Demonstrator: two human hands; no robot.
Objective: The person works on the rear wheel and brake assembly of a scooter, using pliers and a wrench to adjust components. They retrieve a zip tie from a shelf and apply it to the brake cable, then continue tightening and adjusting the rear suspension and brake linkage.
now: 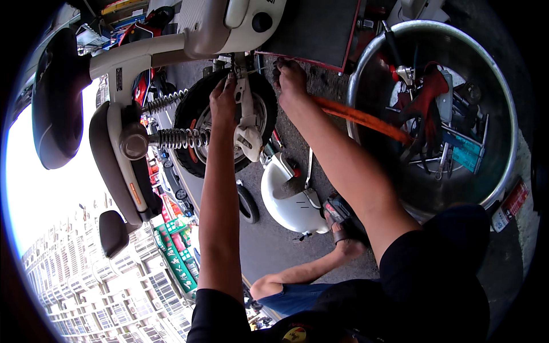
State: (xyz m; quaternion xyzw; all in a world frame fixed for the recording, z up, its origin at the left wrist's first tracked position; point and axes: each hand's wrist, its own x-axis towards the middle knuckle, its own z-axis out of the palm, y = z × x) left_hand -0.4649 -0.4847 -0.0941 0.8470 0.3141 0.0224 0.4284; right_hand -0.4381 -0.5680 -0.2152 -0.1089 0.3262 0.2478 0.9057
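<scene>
A pale scooter (166, 48) takes up the upper left, its black-tyred wheel (191, 114) beside two coil-spring shock absorbers (180, 138). My left hand (222, 103) reaches up in front of the wheel, fingers pinched together at the metal bracket (243, 86) under the body. What they grip is too small to make out. Just to the right, apart from the wheel, my right hand (290, 80) is closed with its fingertips together. A thin line, like a wire or rod, runs near those fingertips; whether I hold it is unclear.
A big metal basin (503, 86) of tools and red-black gloves (432, 91) stands right. An orange strip (366, 118) reaches toward it. On the ground lie a white curved shell (286, 208), a power tool (338, 210) and a small tyre (247, 204). A dark red-edged platform (314, 34) is above.
</scene>
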